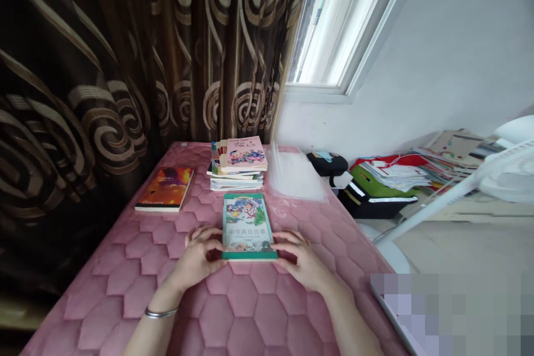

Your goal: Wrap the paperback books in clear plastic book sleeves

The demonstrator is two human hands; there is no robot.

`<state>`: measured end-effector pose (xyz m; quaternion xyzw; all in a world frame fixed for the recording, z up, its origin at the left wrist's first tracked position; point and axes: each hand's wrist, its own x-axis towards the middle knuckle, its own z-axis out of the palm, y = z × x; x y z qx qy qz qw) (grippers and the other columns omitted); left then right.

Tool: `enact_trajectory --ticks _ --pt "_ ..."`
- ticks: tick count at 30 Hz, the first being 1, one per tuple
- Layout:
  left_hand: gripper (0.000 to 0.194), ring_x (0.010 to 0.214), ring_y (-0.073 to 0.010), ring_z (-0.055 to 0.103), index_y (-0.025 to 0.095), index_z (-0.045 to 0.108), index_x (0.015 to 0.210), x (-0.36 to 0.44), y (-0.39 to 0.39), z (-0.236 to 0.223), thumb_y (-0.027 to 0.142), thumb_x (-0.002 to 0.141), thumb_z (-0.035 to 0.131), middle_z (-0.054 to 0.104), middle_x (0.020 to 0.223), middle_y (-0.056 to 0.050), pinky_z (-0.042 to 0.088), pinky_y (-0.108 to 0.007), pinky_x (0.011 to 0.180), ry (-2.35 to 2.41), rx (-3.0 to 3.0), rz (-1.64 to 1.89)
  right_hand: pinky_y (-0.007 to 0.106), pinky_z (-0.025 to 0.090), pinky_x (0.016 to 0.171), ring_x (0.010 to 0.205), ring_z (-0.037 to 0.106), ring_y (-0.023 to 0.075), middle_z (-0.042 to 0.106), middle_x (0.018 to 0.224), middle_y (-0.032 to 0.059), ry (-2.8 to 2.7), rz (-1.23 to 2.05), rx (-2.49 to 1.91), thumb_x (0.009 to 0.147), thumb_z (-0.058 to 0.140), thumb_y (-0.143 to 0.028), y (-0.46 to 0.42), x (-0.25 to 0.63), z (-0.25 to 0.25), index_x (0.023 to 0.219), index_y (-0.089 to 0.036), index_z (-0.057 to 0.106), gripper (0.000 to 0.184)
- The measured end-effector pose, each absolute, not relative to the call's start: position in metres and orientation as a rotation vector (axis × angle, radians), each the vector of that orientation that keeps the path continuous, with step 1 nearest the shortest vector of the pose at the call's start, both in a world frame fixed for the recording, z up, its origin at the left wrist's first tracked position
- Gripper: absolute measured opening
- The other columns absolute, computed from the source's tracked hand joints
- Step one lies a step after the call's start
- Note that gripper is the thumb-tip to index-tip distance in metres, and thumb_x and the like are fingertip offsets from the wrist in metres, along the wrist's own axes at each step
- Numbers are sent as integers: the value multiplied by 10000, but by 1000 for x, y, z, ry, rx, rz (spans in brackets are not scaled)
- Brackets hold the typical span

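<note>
A green-bordered book [247, 228] with a white illustrated cover lies flat, face up, on the pink quilted surface in front of me. My left hand [202, 250] holds its left edge, fingertips along the side and thumb near the lower corner. On the opposite edge, my right hand [301, 256] grips the book in the same way. Just beyond it stands a stack of books topped by a pink book [246, 154]. Farther left, an orange and purple book [166, 188] lies by itself. Clear plastic sheets [296, 175] spread out to the right of the stack.
A dark patterned curtain [225, 55] hangs along the left and back, beside a window [337, 22]. Past the right edge of the pink padded surface [233, 311] are a green and black bag [377, 192], piled papers [396, 173] and a white fan [442, 206].
</note>
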<state>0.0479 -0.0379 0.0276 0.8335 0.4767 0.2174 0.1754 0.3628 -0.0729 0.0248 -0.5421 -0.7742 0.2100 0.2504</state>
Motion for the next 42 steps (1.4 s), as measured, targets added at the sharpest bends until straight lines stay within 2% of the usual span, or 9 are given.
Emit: enact_trajectory --ticks 7,11,16,20,28,32,34,38,42 --pt "237 1209 -284 499 303 699 930 55 -40 30 274 698 738 584 1243 -41 267 -560 1080 1345 2373 641 544 306 1040 1305 387 295 546 1365 40 -2218 378 -1596 878 568 -371 -63 346 39 1088 -334 700 251" --pt "400 1212 -307 497 318 680 1032 63 -42 29 269 644 768 561 1239 -47 333 -539 1042 1416 2349 628 516 309 1040 1316 389 283 485 1431 51 -2342 164 -1617 917 513 -337 -20 323 45 1230 -317 613 330" --pt "420 1227 -310 483 317 678 1044 66 -44 27 239 642 770 550 1245 -53 340 -527 1034 1440 2329 641 440 299 1061 1332 374 264 432 1463 104 -2282 208 -1806 941 456 -299 52 300 47 1363 -222 487 430" --pt "403 1217 -311 487 305 681 1037 65 -45 26 222 650 759 556 1238 -60 318 -536 1041 1437 2324 642 426 346 1001 1248 456 268 554 1318 121 -2291 259 -1858 922 494 -306 86 294 46 1249 -180 570 358" --pt "325 1168 -267 530 321 668 1040 50 -37 29 189 743 680 623 1204 -31 250 -560 1056 1540 2413 651 354 393 919 1159 543 253 631 1216 120 -2242 268 -2022 896 544 -371 94 305 48 1120 -180 633 308" --pt "274 1081 -279 597 254 632 1088 43 -29 30 191 830 564 662 1161 -87 378 -514 946 1954 2261 763 337 438 809 1006 641 271 710 1053 135 -2128 271 -2181 875 549 -435 73 321 51 1016 -173 686 328" --pt "274 986 -275 646 215 608 1108 45 -28 28 189 852 515 704 1048 -99 430 -472 880 2072 2149 778 330 443 778 998 650 283 712 1039 166 -2053 257 -2246 879 532 -437 54 330 50 967 -151 703 344" --pt "256 818 -230 706 207 585 1070 56 -30 20 159 852 460 742 849 -50 490 -381 809 1928 2039 841 306 443 692 937 679 279 727 967 176 -1921 281 -2311 903 481 -442 10 341 42 902 -139 712 381" --pt "266 904 -210 711 208 532 1093 63 -30 12 173 860 408 737 983 -83 540 -334 783 1667 1902 1067 287 419 637 889 693 262 742 890 138 -1824 305 -2307 927 449 -426 -17 343 33 788 -180 698 376"
